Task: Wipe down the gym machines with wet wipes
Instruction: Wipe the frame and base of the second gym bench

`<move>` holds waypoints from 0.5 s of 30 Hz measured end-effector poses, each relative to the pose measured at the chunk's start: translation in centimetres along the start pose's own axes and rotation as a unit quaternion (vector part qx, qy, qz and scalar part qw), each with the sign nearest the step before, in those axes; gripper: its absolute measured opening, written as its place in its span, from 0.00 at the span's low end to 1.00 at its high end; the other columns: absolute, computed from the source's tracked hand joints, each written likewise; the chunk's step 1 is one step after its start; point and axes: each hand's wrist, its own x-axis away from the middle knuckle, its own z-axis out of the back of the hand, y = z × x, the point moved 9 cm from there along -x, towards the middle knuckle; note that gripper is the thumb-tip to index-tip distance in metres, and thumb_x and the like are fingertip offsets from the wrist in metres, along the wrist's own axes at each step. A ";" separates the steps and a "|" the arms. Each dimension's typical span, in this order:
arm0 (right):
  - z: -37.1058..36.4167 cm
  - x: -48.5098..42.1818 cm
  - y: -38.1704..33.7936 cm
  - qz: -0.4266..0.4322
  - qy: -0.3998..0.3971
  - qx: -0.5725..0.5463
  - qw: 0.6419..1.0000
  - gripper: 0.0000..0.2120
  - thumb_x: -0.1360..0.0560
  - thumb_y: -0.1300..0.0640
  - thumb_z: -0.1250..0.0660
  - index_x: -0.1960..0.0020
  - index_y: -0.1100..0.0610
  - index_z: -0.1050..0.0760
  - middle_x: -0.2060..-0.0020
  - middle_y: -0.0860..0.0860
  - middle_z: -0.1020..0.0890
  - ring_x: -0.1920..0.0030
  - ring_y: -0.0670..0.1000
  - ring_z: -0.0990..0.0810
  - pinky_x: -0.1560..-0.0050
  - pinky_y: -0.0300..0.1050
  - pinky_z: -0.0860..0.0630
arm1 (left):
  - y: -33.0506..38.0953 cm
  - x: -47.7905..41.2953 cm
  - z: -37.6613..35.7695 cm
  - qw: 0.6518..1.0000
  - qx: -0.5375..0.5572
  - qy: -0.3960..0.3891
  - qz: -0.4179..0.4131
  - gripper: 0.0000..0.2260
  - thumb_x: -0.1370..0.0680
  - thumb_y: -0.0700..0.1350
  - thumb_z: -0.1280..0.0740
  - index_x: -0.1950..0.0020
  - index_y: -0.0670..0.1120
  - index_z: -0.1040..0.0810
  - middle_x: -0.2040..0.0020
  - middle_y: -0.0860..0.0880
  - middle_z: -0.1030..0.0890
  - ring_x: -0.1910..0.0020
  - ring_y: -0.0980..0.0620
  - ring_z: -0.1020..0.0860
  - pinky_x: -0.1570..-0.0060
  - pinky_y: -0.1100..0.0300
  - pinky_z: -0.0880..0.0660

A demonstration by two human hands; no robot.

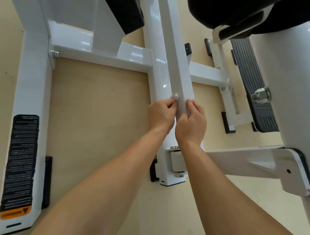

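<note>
The smooth beige floor (96,113) carries the white painted steel machine frame (103,52). The frame's long left base rail (32,84) lies flat on the floor and meets the cross rail at a bolted corner. A black rubber foot block (47,181) stands on the floor beside this rail. Small dark specks (107,137) mark the floor between the rails.

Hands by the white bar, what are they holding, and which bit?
The left hand pinches a small wipe against the left side of the sloping white bar. The right hand curls its fingers over the bar's right edge.
</note>
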 end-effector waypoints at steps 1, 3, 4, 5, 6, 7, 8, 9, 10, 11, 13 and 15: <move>0.0 0.0 0.0 -0.002 0.001 -0.004 1.000 0.22 0.20 0.64 0.44 0.28 0.54 0.26 0.28 0.49 0.28 0.29 0.49 0.30 0.31 0.40 0.34 | 0.6 -0.1 0.1 1.000 -0.007 0.003 -0.007 0.19 0.18 0.55 0.35 0.65 0.48 0.16 0.79 0.54 0.28 0.76 0.56 0.34 0.72 0.63 0.36; 0.1 0.1 -0.1 0.002 -0.001 0.000 1.000 0.23 0.20 0.65 0.44 0.28 0.54 0.27 0.28 0.48 0.28 0.28 0.49 0.31 0.29 0.43 0.33 | 2.9 -2.0 0.5 0.997 -0.050 0.019 -0.048 0.23 0.18 0.51 0.35 0.73 0.49 0.29 0.79 0.52 0.33 0.74 0.52 0.37 0.71 0.59 0.40; 0.0 0.1 -0.2 0.005 -0.004 0.003 1.000 0.24 0.21 0.65 0.45 0.27 0.54 0.27 0.28 0.48 0.29 0.28 0.48 0.31 0.29 0.44 0.33 | 4.5 -3.1 0.7 0.994 -0.073 0.030 -0.072 0.22 0.18 0.48 0.34 0.72 0.48 0.33 0.78 0.51 0.35 0.72 0.51 0.38 0.69 0.58 0.41; 0.0 0.1 -0.2 0.007 -0.005 0.004 1.000 0.24 0.21 0.65 0.45 0.27 0.54 0.28 0.28 0.48 0.29 0.28 0.48 0.31 0.29 0.43 0.33 | 5.9 -4.1 0.6 0.992 -0.088 0.034 -0.086 0.20 0.19 0.46 0.33 0.71 0.48 0.32 0.76 0.50 0.33 0.70 0.48 0.36 0.68 0.58 0.40; 0.0 0.1 -0.2 0.008 -0.005 0.004 1.000 0.24 0.21 0.65 0.45 0.27 0.54 0.28 0.28 0.48 0.28 0.29 0.48 0.30 0.30 0.42 0.33 | 7.0 -5.0 0.3 0.991 -0.095 0.032 -0.094 0.17 0.20 0.45 0.33 0.69 0.47 0.27 0.73 0.50 0.27 0.68 0.46 0.32 0.67 0.59 0.38; 0.0 0.0 -0.2 0.009 -0.004 0.003 1.000 0.24 0.20 0.65 0.45 0.27 0.54 0.28 0.28 0.48 0.28 0.29 0.48 0.30 0.30 0.42 0.33 | 7.4 -5.4 0.0 0.991 -0.096 0.030 -0.091 0.13 0.21 0.45 0.32 0.65 0.46 0.21 0.67 0.49 0.19 0.64 0.44 0.25 0.65 0.60 0.34; 0.1 0.0 -0.2 0.010 -0.004 0.001 1.000 0.23 0.20 0.64 0.45 0.27 0.54 0.28 0.29 0.48 0.28 0.29 0.48 0.30 0.30 0.42 0.33 | 7.4 -5.3 -0.1 0.992 -0.091 0.030 -0.087 0.09 0.21 0.45 0.31 0.60 0.46 0.16 0.58 0.49 0.14 0.58 0.45 0.20 0.62 0.61 0.30; 0.1 0.0 -0.2 0.012 -0.004 -0.002 1.000 0.23 0.20 0.64 0.45 0.27 0.55 0.27 0.29 0.48 0.28 0.29 0.49 0.30 0.31 0.41 0.33 | 7.0 -4.8 0.0 0.992 -0.083 0.037 -0.086 0.08 0.20 0.46 0.31 0.53 0.47 0.13 0.52 0.49 0.13 0.54 0.47 0.17 0.58 0.62 0.27; 0.1 0.0 -0.2 0.012 -0.004 -0.005 1.000 0.22 0.20 0.64 0.44 0.28 0.55 0.27 0.29 0.49 0.27 0.30 0.49 0.29 0.32 0.39 0.34 | 6.2 -3.9 0.2 0.993 -0.075 0.043 -0.083 0.08 0.20 0.47 0.32 0.50 0.48 0.13 0.51 0.50 0.13 0.54 0.49 0.17 0.56 0.62 0.25; 0.1 0.0 -0.2 0.011 -0.004 -0.007 1.000 0.22 0.20 0.64 0.44 0.28 0.55 0.26 0.29 0.49 0.27 0.30 0.49 0.29 0.34 0.36 0.35 | 5.1 -2.9 0.4 0.994 -0.063 0.047 -0.077 0.08 0.19 0.48 0.32 0.50 0.49 0.13 0.54 0.50 0.13 0.56 0.50 0.18 0.57 0.61 0.25; 0.1 -0.1 -0.1 0.002 -0.002 -0.017 1.000 0.21 0.20 0.65 0.44 0.29 0.56 0.25 0.30 0.49 0.27 0.30 0.48 0.29 0.35 0.35 0.36 | 2.1 -1.1 0.3 0.998 -0.026 0.034 -0.039 0.09 0.20 0.48 0.31 0.54 0.47 0.13 0.63 0.51 0.15 0.64 0.53 0.20 0.62 0.59 0.27; 0.4 -0.1 0.2 -0.021 0.001 -0.045 0.999 0.21 0.20 0.65 0.44 0.30 0.56 0.24 0.30 0.49 0.26 0.30 0.47 0.29 0.32 0.35 0.36 | -0.7 0.8 -0.4 1.000 0.021 0.010 0.004 0.10 0.20 0.49 0.30 0.56 0.46 0.13 0.67 0.53 0.17 0.69 0.59 0.24 0.66 0.65 0.31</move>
